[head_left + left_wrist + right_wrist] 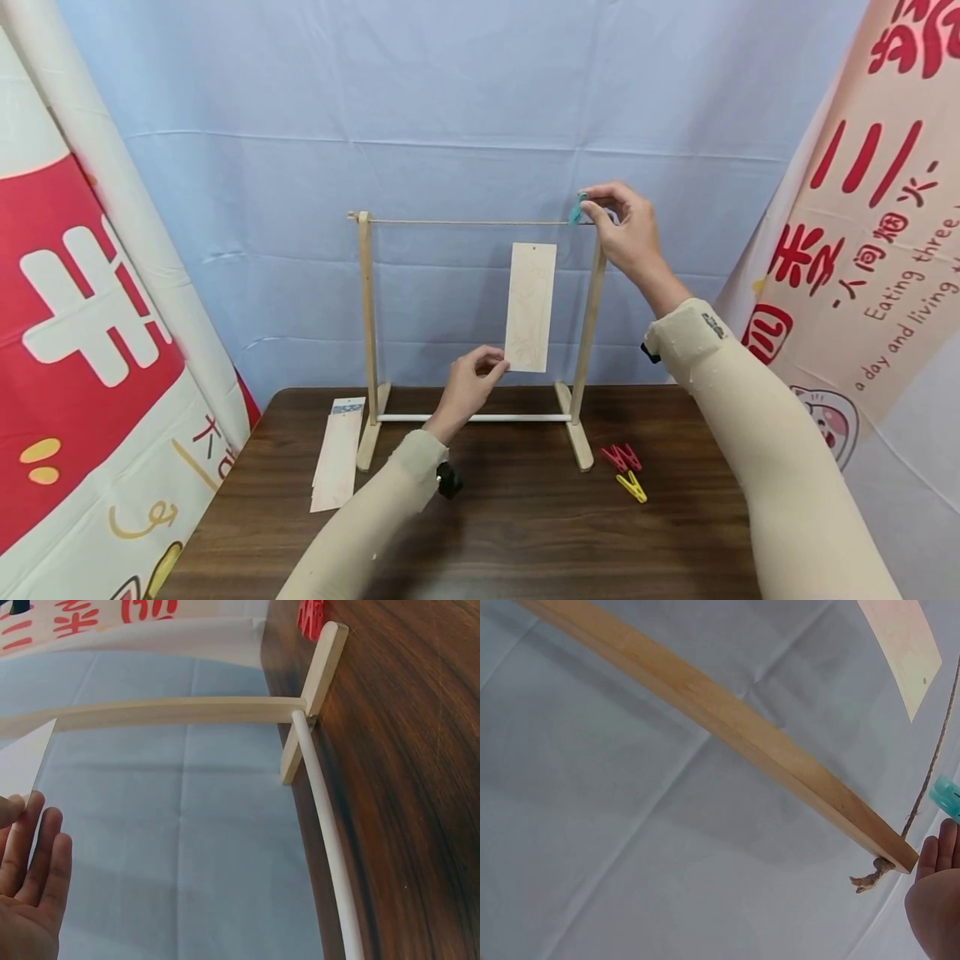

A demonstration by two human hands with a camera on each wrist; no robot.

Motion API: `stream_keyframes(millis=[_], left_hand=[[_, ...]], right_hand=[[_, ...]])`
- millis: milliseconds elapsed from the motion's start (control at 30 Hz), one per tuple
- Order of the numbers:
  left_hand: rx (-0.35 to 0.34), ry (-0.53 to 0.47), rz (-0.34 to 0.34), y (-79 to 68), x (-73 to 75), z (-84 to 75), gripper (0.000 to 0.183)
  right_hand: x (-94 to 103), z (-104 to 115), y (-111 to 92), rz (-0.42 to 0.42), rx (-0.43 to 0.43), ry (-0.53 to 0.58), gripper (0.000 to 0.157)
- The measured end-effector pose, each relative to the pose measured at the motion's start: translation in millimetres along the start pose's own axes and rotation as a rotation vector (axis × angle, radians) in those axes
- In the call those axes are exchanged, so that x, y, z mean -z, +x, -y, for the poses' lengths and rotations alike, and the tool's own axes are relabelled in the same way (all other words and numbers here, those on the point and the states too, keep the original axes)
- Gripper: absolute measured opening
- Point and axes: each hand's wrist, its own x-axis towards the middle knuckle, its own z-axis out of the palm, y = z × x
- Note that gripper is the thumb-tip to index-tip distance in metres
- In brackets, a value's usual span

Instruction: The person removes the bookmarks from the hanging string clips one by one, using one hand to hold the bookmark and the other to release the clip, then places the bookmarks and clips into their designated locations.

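My left hand [471, 385] pinches a pale rectangular card [531, 308] by its lower left corner, holding it upright with the small hole at its top just below the rope [465, 222]. In the left wrist view, the thumb and a finger grip the card's corner [26, 761]. Up at the rope's right end, my right hand [626, 229] pinches a teal clothespin [576, 209], which overlaps the rope. The right wrist view catches only part of that clothespin [946, 796], beside the rope near its knotted end.
The rope spans a wooden frame [368, 317] with a white lower bar [474, 418]. A stack of cards [337, 462] lies left of it on the brown table [525, 533]. Red clothespins [621, 457] and a yellow clothespin [632, 487] lie to the right. Blue cloth hangs behind.
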Motion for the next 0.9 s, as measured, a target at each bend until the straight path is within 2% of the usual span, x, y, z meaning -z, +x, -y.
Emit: stream_keyframes(millis=[500, 700, 900], left_hand=[[0.011, 0.011, -0.027, -10.2, 7.0, 6.7, 0.014], [0.015, 0.019, -0.041, -13.0, 9.4, 9.7, 0.013], [0.017, 0.027, -0.065, -16.7, 11.6, 15.1, 0.012]], right_hand=[[-1.6, -2.1, -6.3, -0.018, 0.044, 0.111, 0.02], [-2.5, 2.3, -10.9, -0.018, 0.055, 0.132, 0.022], [-4.4, 7.3, -19.9, -0.025, 0.101, 0.149, 0.022]])
